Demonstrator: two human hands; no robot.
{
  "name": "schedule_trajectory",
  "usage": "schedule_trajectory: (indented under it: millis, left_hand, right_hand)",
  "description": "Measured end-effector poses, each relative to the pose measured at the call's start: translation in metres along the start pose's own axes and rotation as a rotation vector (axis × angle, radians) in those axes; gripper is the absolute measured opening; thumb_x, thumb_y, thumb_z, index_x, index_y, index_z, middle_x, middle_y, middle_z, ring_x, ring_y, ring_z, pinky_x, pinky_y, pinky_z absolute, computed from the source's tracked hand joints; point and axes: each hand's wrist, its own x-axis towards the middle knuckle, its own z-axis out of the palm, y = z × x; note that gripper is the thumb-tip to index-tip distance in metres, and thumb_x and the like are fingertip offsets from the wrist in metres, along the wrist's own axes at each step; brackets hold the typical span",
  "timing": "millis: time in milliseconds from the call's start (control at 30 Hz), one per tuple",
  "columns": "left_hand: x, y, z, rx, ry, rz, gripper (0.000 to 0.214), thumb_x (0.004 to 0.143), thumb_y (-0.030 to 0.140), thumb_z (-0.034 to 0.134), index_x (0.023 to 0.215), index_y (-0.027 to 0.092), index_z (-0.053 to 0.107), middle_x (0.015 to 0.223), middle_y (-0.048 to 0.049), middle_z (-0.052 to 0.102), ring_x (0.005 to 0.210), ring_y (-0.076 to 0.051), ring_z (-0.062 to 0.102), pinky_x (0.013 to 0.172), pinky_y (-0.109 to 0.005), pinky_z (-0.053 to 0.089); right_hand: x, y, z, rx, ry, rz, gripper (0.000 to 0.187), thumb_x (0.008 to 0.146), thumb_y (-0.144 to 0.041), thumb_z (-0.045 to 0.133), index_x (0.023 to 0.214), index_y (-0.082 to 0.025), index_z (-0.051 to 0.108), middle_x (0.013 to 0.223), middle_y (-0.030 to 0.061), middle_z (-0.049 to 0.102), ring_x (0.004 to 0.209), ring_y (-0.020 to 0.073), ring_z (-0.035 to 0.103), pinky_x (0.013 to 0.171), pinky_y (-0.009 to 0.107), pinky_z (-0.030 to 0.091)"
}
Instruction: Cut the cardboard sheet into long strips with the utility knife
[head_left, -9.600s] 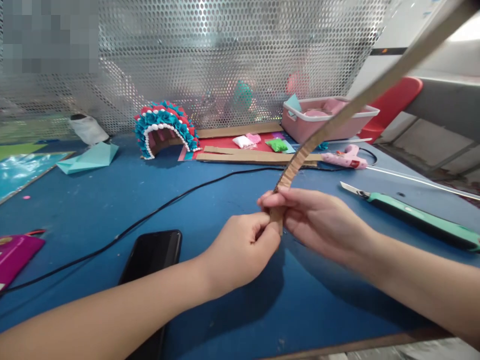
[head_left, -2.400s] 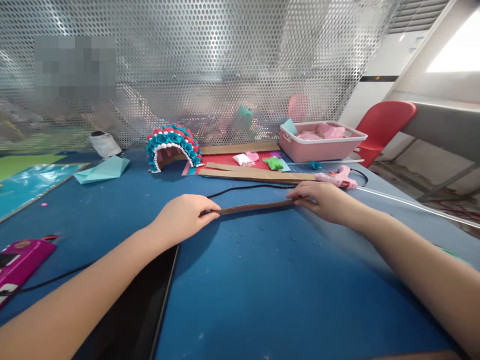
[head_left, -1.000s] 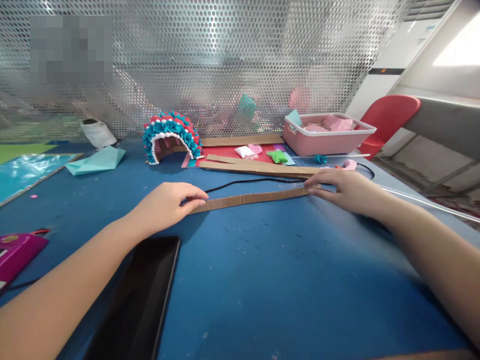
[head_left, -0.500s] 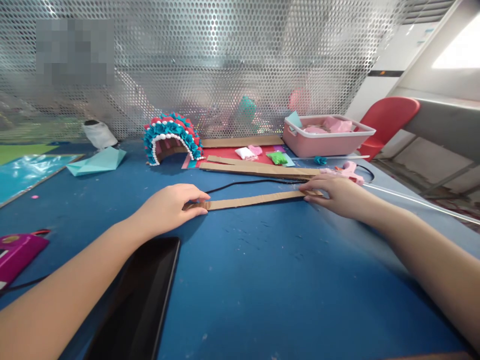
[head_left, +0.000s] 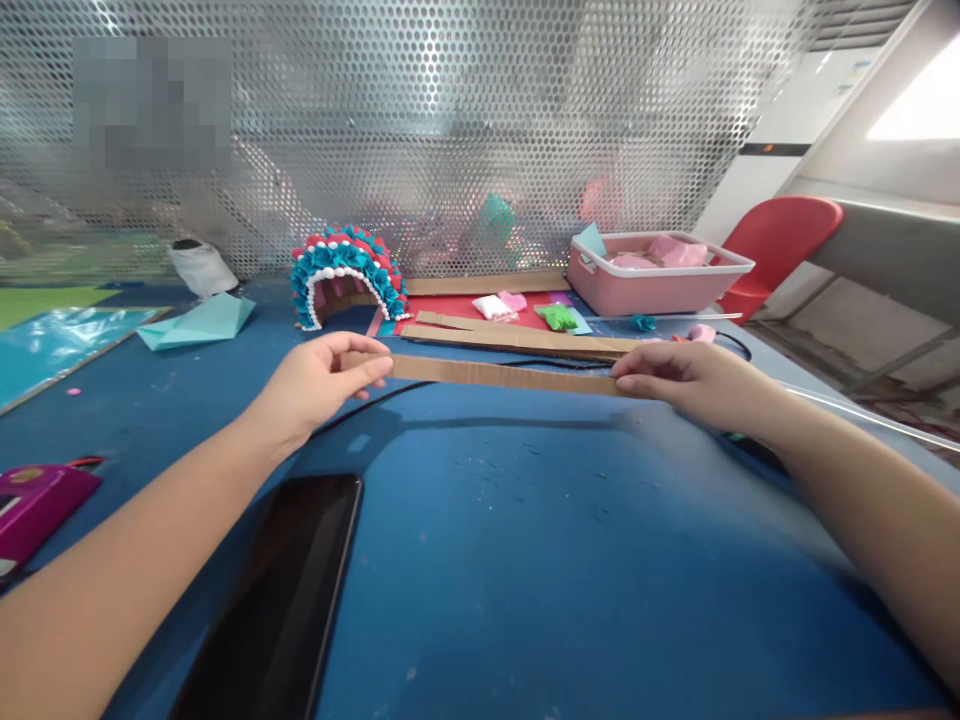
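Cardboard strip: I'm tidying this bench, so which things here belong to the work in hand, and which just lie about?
In use: cardboard strip, held up at its ends by left hand and right hand.
Lying about: phone, black cable, spare cardboard strips, beaded arch, folded teal paper, pink tray.

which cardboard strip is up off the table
The cardboard strip pinched at its ends by the left hand and right hand; the other strips lie flat behind it.

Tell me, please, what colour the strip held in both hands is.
The strip is plain cardboard brown, best seen in the head view.
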Motion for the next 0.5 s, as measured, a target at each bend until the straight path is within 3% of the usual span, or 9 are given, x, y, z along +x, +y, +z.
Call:
schedule_trajectory:
  millis: [167, 333, 433, 500]
  left_hand:
    - [0.007, 0.003, -0.003, -0.473, 0.228, -0.161, 0.015, 0.068, 0.011, 0.073, 0.074, 0.017, 0.061, 0.064, 0.0047, 0.059, 0.058, -0.006, 0.056, 0.055, -0.015, 0.046]
    - [0.008, 0.007, 0.000, -0.617, 0.302, -0.200, 0.016, 0.084, 0.018, 0.062, 0.069, 0.019, 0.055, 0.061, 0.0063, 0.056, 0.055, -0.004, 0.055, 0.059, -0.014, 0.048]
    - [-0.005, 0.012, 0.018, -0.681, 0.238, -0.242, 0.014, 0.086, 0.024, 0.061, 0.073, 0.020, 0.057, 0.065, 0.0042, 0.061, 0.061, -0.006, 0.060, 0.062, -0.017, 0.052]
    - [-0.019, 0.015, 0.034, -0.636, 0.084, -0.278, 0.007, 0.084, 0.018, 0.062, 0.077, 0.017, 0.061, 0.075, 0.0000, 0.068, 0.068, -0.010, 0.065, 0.065, -0.021, 0.054]
  right_hand:
    - [-0.005, -0.008, -0.002, 0.204, -0.003, 0.086, 0.049, 0.070, -0.063, 0.062, 0.094, -0.021, 0.067, 0.082, 0.0032, 0.068, 0.074, 0.0183, 0.059, 0.069, 0.032, 0.047]
    - [-0.006, -0.019, 0.007, 0.308, -0.117, 0.080, 0.045, 0.068, -0.058, 0.066, 0.091, -0.019, 0.066, 0.071, 0.0014, 0.065, 0.067, 0.0159, 0.058, 0.068, 0.032, 0.047]
    - [-0.007, -0.029, 0.021, 0.417, -0.252, 0.088, 0.035, 0.073, -0.051, 0.065, 0.085, -0.019, 0.062, 0.069, -0.0006, 0.062, 0.062, 0.0129, 0.056, 0.064, 0.029, 0.046]
    - [-0.009, -0.037, 0.031, 0.503, -0.331, 0.104, 0.031, 0.074, -0.048, 0.065, 0.083, -0.019, 0.059, 0.070, -0.0009, 0.062, 0.063, 0.0128, 0.056, 0.064, 0.028, 0.046]
